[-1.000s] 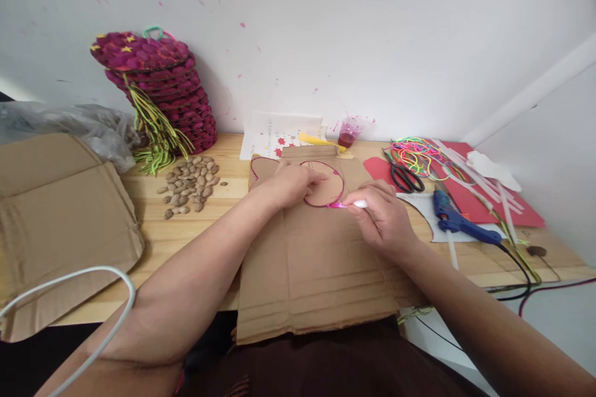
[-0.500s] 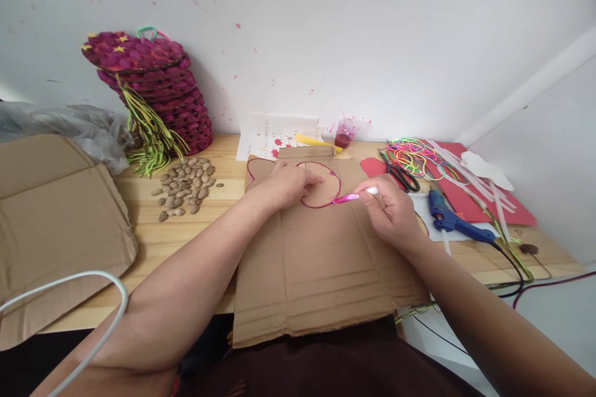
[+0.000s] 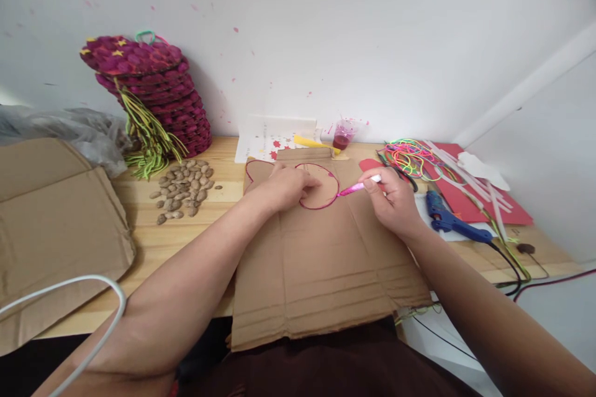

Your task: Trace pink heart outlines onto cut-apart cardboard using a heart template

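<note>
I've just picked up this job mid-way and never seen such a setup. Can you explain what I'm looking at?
There is no machine: these are a person's bare hands, seen by one camera on their head, looking forward and down. The left hand rests on cardboard, by a drawn circle. The right hand holds a pink and white pen, its tip at the circle's edge. On the wooden table, brown pieces lie to the left, strings and a blue glue gun to the right, and a cup stands behind.
</note>
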`<state>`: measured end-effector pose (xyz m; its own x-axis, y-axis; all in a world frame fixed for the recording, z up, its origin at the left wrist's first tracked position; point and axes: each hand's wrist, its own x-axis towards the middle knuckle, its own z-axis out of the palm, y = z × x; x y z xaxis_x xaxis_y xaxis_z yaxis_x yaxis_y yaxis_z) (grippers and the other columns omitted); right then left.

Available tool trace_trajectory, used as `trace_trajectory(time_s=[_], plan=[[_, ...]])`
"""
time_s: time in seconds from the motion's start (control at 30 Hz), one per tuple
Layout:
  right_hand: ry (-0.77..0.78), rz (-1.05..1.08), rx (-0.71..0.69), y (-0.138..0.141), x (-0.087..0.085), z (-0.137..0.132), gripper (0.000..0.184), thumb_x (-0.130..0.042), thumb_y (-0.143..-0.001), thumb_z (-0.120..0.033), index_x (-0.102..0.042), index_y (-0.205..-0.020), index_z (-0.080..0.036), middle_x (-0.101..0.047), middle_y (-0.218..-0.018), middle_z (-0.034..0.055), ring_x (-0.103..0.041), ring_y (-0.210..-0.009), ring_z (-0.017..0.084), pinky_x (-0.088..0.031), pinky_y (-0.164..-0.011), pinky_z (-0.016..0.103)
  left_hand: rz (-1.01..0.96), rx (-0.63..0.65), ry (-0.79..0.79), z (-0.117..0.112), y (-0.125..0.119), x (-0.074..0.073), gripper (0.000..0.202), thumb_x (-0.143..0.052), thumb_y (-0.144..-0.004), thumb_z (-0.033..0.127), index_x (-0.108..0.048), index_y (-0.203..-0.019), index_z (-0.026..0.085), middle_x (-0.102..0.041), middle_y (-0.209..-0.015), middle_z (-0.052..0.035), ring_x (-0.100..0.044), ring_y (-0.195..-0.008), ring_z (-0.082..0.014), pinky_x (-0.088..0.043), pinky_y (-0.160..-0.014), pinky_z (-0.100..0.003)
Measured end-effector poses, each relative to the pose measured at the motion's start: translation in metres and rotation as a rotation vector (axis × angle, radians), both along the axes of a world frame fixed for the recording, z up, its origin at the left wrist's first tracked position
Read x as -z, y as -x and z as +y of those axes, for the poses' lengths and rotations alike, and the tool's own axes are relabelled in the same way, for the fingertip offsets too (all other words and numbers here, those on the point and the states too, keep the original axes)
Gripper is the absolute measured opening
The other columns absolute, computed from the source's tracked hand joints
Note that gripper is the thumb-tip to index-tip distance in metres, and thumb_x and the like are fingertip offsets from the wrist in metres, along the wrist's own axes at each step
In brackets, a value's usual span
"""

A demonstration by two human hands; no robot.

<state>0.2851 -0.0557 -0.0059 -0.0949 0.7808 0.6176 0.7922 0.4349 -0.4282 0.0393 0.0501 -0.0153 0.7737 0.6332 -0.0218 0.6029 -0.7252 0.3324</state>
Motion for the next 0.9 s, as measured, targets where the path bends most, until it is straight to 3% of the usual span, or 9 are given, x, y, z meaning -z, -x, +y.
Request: trace_trajectory(time_s=[0.23, 0.33, 0.4, 0.47, 0.6, 0.67, 0.77, 0.83, 0.9], plan=[[0.003, 0.044, 0.031, -0.005, 0.002, 0.012, 0.018, -0.052, -0.098, -0.035, -0.064, -0.094, -0.022, -0.068, -0.092, 0.0058, -0.062, -0.086, 0.021, -0.045, -0.081, 0.036, 0.030, 0.007, -0.028, -0.001, -0.001, -0.001, 0.046, -0.051, -0.087, 0.015, -0.067, -0.124, 0.039, -0.075, -0.115, 0.0027, -0.060, -0.113, -0.0237, -0.030, -0.104, -0.042], [0.039, 0.161, 0.051, -0.003, 0.004, 0.013, 0.021, -0.055, -0.097, -0.040, -0.066, -0.094, -0.022, -0.066, -0.088, 0.0042, -0.059, -0.080, 0.019, -0.045, -0.079, 0.035, 0.044, 0.016, -0.028, -0.002, -0.002, -0.005, 0.043, -0.052, -0.087, 0.014, -0.069, -0.119, 0.036, -0.075, -0.112, 0.0015, -0.061, -0.112, -0.0226, -0.030, -0.103, -0.042], [0.084, 0.399, 0.064, -0.001, 0.003, 0.012, 0.025, -0.060, -0.093, -0.046, -0.067, -0.091, -0.023, -0.063, -0.080, 0.0013, -0.056, -0.072, 0.016, -0.045, -0.072, 0.032, 0.032, 0.014, -0.021, -0.004, -0.002, -0.007, 0.040, -0.052, -0.086, 0.013, -0.071, -0.114, 0.034, -0.075, -0.110, 0.0005, -0.061, -0.111, -0.0226, -0.030, -0.103, -0.041], [0.154, 0.768, 0.074, 0.001, -0.001, 0.009, 0.027, -0.069, -0.087, -0.051, -0.068, -0.087, -0.024, -0.058, -0.071, -0.0019, -0.053, -0.065, 0.013, -0.044, -0.065, 0.028, -0.008, 0.002, -0.001, -0.005, -0.002, -0.008, 0.036, -0.052, -0.087, 0.013, -0.073, -0.109, 0.033, -0.076, -0.107, 0.0000, -0.063, -0.109, -0.0226, -0.031, -0.102, -0.041], [0.428, 1.398, 0.080, 0.005, -0.018, -0.002, 0.024, -0.080, -0.079, -0.043, -0.068, -0.081, -0.023, -0.053, -0.061, -0.0050, -0.057, -0.063, 0.012, -0.049, -0.063, 0.025, -0.076, -0.034, 0.033, -0.007, -0.003, -0.010, 0.036, -0.050, -0.088, 0.013, -0.075, -0.106, 0.033, -0.077, -0.102, 0.0011, -0.065, -0.104, -0.0207, -0.035, -0.101, -0.037], [0.551, 1.543, 0.112, 0.009, -0.024, -0.010, 0.019, -0.075, -0.085, -0.037, -0.066, -0.078, -0.021, -0.057, -0.062, -0.0038, -0.061, -0.067, 0.013, -0.052, -0.066, 0.027, -0.087, -0.060, 0.026, -0.008, -0.003, -0.012, 0.037, -0.050, -0.088, 0.014, -0.076, -0.107, 0.033, -0.077, -0.104, 0.0023, -0.066, -0.101, -0.0188, -0.039, -0.099, -0.033], [0.615, 1.629, 0.142, 0.015, -0.024, -0.018, 0.022, -0.065, -0.093, -0.032, -0.065, -0.075, -0.020, -0.064, -0.067, -0.0011, -0.065, -0.073, 0.014, -0.056, -0.075, 0.032, -0.110, -0.142, 0.010, -0.009, -0.003, -0.019, 0.039, -0.048, -0.090, 0.017, -0.073, -0.114, 0.034, -0.076, -0.114, 0.0041, -0.066, -0.105, -0.0165, -0.043, -0.097, -0.027], [0.613, 1.647, 0.127, 0.018, -0.019, -0.021, 0.023, -0.063, -0.095, -0.031, -0.066, -0.074, -0.021, -0.066, -0.067, -0.0007, -0.066, -0.073, 0.014, -0.056, -0.079, 0.035, -0.105, -0.242, -0.006, -0.010, -0.001, -0.026, 0.038, -0.045, -0.093, 0.021, -0.072, -0.117, 0.032, -0.075, -0.116, 0.0024, -0.066, -0.108, -0.0183, -0.043, -0.099, -0.029], [0.601, 1.663, 0.108, 0.019, -0.013, -0.022, 0.020, -0.063, -0.094, -0.030, -0.066, -0.076, -0.021, -0.066, -0.067, -0.0009, -0.066, -0.072, 0.015, -0.056, -0.082, 0.037, -0.068, -0.349, -0.014, -0.010, 0.001, -0.032, 0.036, -0.044, -0.094, 0.025, -0.074, -0.111, 0.031, -0.077, -0.109, -0.0006, -0.067, -0.105, -0.0231, -0.041, -0.104, -0.038]])
